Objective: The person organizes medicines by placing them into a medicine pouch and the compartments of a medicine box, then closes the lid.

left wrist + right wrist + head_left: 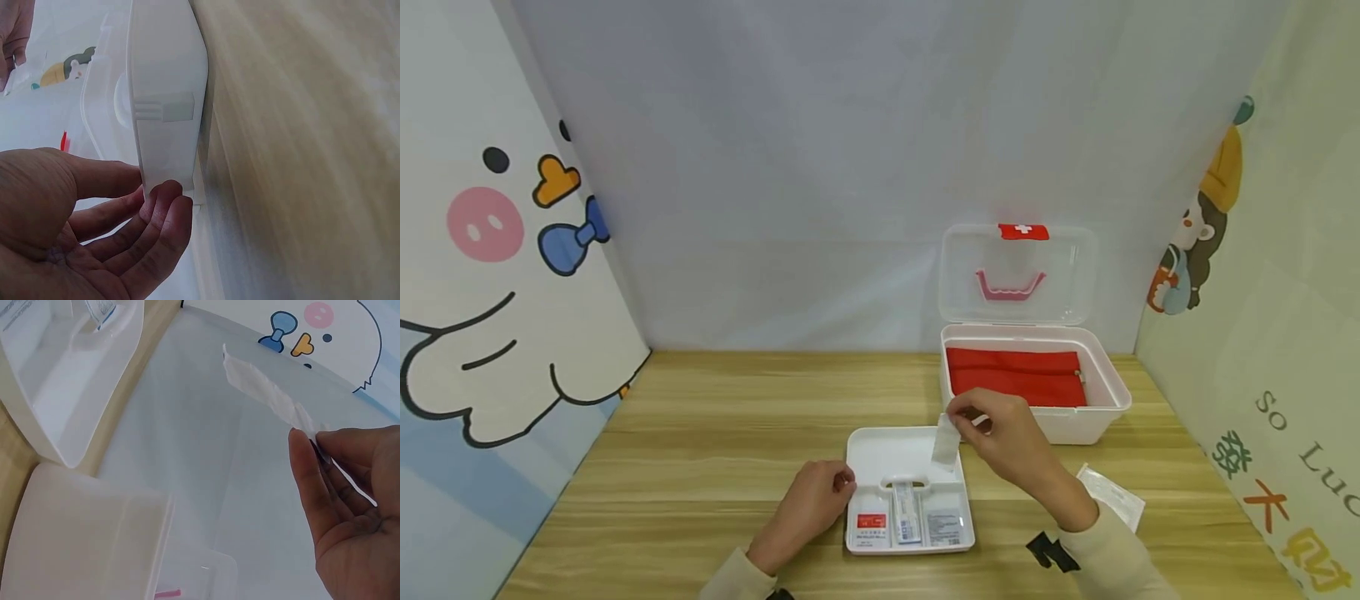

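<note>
A white divided tray (887, 446) lies on the wooden table. My left hand (817, 496) is at its left edge; in the left wrist view, thumb and fingers pinch the tray's rim (167, 56). Above the tray's back right corner, my right hand (1003, 433) pinches one end of a thin white packet (946, 442). That packet (265, 390) sticks out past the fingertips in the right wrist view. The front compartments hold a red-and-white packet (871, 522), a narrow white-and-blue packet (907, 514) and a grey printed packet (945, 527).
Behind the tray to the right stands a white first-aid box (1067, 427), its clear lid (1015, 258) raised. A red zipped pouch (1015, 375) lies inside. Another white packet (1112, 497) rests on the table beyond my right wrist. Printed cloths surround the table.
</note>
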The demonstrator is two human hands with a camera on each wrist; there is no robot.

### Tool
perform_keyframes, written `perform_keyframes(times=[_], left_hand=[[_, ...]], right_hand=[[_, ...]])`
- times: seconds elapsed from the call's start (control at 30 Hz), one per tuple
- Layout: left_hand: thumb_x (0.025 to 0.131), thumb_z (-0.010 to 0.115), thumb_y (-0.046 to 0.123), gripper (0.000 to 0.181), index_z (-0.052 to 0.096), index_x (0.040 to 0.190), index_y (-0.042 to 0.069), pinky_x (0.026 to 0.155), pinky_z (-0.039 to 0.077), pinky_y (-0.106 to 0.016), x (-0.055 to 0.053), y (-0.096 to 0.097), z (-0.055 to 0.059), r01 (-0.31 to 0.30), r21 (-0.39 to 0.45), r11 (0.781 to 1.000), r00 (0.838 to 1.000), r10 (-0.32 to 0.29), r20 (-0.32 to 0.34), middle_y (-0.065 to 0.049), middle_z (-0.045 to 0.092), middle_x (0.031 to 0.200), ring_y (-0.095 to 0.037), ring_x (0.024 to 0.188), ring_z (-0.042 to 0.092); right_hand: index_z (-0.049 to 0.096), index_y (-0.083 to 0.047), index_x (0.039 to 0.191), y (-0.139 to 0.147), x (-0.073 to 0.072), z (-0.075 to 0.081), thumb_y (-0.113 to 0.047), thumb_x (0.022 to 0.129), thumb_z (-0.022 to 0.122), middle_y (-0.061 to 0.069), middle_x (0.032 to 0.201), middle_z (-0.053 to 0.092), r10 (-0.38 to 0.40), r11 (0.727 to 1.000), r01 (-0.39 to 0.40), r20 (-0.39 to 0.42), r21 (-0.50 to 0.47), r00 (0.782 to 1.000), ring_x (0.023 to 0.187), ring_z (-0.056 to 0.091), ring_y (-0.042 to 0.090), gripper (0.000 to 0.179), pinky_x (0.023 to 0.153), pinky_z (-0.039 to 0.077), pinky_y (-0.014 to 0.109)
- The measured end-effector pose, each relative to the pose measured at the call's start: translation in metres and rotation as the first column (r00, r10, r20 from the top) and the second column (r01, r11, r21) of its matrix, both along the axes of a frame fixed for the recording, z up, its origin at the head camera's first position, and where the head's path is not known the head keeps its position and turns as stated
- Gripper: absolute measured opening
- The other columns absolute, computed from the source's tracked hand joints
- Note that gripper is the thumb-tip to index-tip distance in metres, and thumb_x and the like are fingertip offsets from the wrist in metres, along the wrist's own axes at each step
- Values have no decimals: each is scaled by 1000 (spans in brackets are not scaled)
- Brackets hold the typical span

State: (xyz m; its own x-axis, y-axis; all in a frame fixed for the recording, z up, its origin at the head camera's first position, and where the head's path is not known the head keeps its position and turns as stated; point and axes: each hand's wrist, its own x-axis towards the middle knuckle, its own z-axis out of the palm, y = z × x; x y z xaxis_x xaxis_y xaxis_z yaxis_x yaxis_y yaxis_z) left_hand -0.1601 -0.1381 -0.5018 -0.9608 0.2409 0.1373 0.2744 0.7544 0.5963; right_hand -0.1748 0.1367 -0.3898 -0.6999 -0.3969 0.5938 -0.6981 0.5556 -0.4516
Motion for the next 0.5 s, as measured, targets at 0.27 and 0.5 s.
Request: perform_keyframes(times=[0.27,0.5], left_hand=[[87,67,9,5,71,85,6,59,41,-21,0,1,0,2,-2,1000,1000,-2,3,4,58,68,-6,63,48],[88,67,9,6,71,86,6,59,42,-21,0,0,-1,6,-8,1000,1000,-6,0,4,59,69,-6,62,48]], right_hand=[[70,-8,90,-14,0,-14,5,82,71,2,82,71,57,998,-54,83,-38,995,66,62,1,15,60,55,19],[69,-8,89,-24,1,-29,6,83,71,2,80,71,98,994,-89,182,-57,978,62,61,3,15,57,55,19]])
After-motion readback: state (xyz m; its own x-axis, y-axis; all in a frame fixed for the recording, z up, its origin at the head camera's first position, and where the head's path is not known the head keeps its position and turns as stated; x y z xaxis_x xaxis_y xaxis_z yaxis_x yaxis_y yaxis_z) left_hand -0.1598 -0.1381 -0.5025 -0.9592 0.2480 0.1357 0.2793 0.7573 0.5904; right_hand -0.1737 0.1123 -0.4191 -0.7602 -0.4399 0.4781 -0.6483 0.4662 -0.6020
